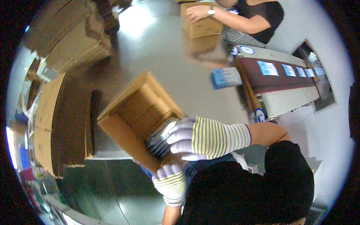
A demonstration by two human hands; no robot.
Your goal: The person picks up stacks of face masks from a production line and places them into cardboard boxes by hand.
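An open cardboard box point(120, 137) stands tilted in front of me at the table's near edge. My left hand point(170, 183), in a striped knit glove, is closed on the near rim of the box. My right hand point(210, 138), gloved the same way, reaches over the right wall into the box. Its fingers are closed on a stack of flat blue-and-white packets point(160, 143) inside. The fingertips at the packets are partly hidden by the glove itself and slightly blurred.
A small pile of blue-and-white packets point(226, 77) lies on the grey table point(157, 48). To its right, a conveyor belt point(275, 83) carries several more. Stacked flat cardboard point(77, 41) and folded cartons point(47, 123) stand at left. Across the table, another person's hand point(197, 14) rests on a box point(205, 28).
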